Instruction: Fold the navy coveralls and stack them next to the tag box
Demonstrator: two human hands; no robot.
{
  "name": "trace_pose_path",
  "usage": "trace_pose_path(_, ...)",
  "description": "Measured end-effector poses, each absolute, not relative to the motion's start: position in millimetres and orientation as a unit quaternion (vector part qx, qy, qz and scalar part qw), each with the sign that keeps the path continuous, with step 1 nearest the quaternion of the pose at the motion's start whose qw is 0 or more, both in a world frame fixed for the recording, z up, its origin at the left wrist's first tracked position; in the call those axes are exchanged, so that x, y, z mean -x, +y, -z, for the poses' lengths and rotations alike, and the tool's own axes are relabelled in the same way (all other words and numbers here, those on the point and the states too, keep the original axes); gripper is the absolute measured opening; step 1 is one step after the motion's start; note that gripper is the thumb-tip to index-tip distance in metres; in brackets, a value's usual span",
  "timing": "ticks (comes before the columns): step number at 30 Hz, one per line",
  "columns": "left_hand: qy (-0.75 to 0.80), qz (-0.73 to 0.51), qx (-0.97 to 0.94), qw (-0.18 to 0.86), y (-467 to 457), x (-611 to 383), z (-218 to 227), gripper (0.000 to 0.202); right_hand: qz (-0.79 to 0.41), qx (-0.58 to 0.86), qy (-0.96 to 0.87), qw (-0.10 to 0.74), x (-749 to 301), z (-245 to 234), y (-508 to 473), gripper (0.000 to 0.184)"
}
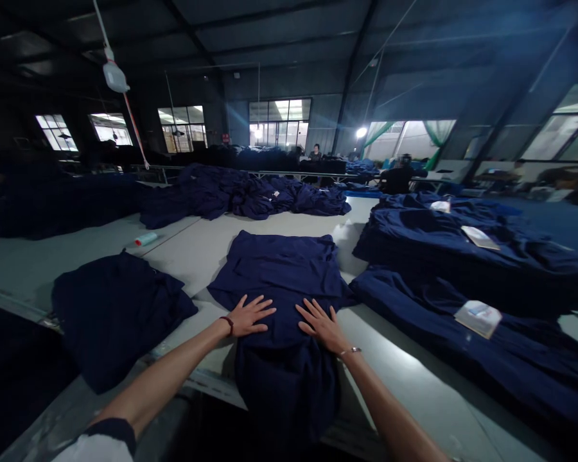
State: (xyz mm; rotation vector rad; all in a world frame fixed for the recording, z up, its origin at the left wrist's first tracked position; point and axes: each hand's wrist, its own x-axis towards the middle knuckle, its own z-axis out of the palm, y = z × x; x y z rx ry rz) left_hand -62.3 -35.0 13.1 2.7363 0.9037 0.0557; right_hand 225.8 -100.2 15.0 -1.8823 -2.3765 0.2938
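Garment (282, 276) lying bunched and navy on a pale work table (404, 378)
Left hand (248, 316) and right hand (322, 326) are pressing flat, apart, fingers spread, clamping nothing

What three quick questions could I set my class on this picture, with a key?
1. True or false: the left hand and the right hand both lie spread on the navy garment.
2. Which wrist wears the dark red band? A left, B right, C neither.
3. Fill the gap: the pale booklet lies on a navy pile to the person's ____.

Key: 1 true; 2 A; 3 right.
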Motion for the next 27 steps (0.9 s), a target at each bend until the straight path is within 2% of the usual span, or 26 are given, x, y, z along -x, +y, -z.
trace_pose_path(4, 0.291, -0.098, -0.937, 0.166, -45, 62, -23, 0.051, -0.103, 0.590, -0.787, 0.147, -230, -22, -110, 0.046)
trace_pose_path(6, 0.250, -0.152, -0.931, 0.216, -53, 66, -28, 0.042, -0.116, 0.532, -0.813, 0.207, -234, -25, -119, 0.036)
trace_pose_path(8, 0.204, -0.159, -0.925, 0.279, -60, 71, -32, 0.036, -0.151, 0.476, -0.835, 0.230, -237, -28, -129, 0.030)
trace_pose_path(11, 0.169, -0.107, -0.921, 0.335, -63, 79, -37, 0.034, -0.224, 0.437, -0.846, 0.208, -244, -33, -138, 0.029)
trace_pose_path(15, 0.145, -0.052, -0.926, 0.344, -60, 84, -39, 0.047, -0.308, 0.410, -0.844, 0.158, -254, -42, -146, 0.038)
trace_pose_path(19, 0.140, -0.060, -0.943, 0.297, -61, 81, -33, 0.057, -0.285, 0.410, -0.860, 0.105, -249, -45, -151, 0.046)
trace_pose_path(24, 0.170, -0.087, -0.960, 0.204, -68, 70, -26, 0.021, -0.132, 0.502, -0.850, 0.090, -226, -37, -153, 0.028)
trace_pose_path(27, 0.168, -0.107, -0.964, 0.177, -71, 65, -28, 0.012, -0.087, 0.487, -0.865, 0.084, -220, -38, -152, 0.020)
